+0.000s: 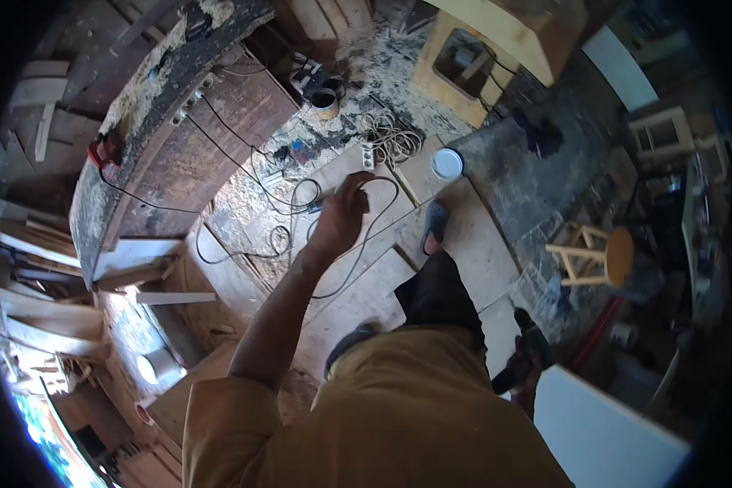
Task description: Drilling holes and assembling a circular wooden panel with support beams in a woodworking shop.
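At the left edge of the frame, wooden offcuts (45, 276) are stacked loosely. Beside them, in the upper left, a long workbench (179, 122) covered with sawdust curves across the picture, and a red tool (102, 150) rests on its edge.

In the middle, the left hand (339, 215) is stretched forward and down, with the fingers closed around a black cable (301, 203). The arm seems to hold the cable up so it stays off the plywood sheets (358, 285) on the floor. The cable is thin, dark and limp; it makes loose loops over the sawdust and runs up toward a white power strip (368, 156) and a coil of pale cord (390, 138).

More to the right, a white round lid (446, 163) lies on the floor, and a foot in a blue slipper (435, 228) stands on the plywood.

In the lower right, the right hand (529, 366) hangs beside the body, wrapped around a dark power drill (522, 351) that points downward. A wooden stool (598, 256) lies on its side further right.
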Demonstrator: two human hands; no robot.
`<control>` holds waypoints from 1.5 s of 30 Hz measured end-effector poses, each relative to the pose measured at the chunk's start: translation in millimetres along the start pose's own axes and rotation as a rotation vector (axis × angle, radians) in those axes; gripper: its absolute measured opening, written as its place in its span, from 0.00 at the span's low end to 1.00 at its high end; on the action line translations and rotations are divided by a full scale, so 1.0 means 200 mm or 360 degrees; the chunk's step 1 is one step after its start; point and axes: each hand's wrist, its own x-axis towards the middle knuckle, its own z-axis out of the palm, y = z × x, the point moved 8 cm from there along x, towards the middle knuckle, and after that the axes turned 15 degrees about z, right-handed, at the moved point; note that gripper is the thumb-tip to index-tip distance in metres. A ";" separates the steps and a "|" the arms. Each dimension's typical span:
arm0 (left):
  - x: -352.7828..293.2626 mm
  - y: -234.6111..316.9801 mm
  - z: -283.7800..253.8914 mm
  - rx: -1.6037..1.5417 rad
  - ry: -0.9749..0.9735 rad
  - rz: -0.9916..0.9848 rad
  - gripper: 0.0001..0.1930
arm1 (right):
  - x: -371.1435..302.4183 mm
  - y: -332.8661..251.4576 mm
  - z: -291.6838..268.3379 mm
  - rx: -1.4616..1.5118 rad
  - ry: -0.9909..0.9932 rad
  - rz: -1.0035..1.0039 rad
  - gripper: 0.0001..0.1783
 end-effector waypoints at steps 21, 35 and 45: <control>1.15 -1.22 -0.01 -0.2857 0.1403 -0.0799 0.41 | 2.21 0.62 3.28 -0.3822 -0.0918 0.0114 0.47; 1.55 -2.22 0.01 -0.2216 0.1500 -0.1891 0.29 | 3.50 0.64 3.20 -0.3278 -0.0566 0.0765 0.37; 1.53 -3.26 0.37 -0.0532 0.0528 -0.1709 0.12 | 4.48 0.05 2.55 -0.1994 0.0778 0.0822 0.24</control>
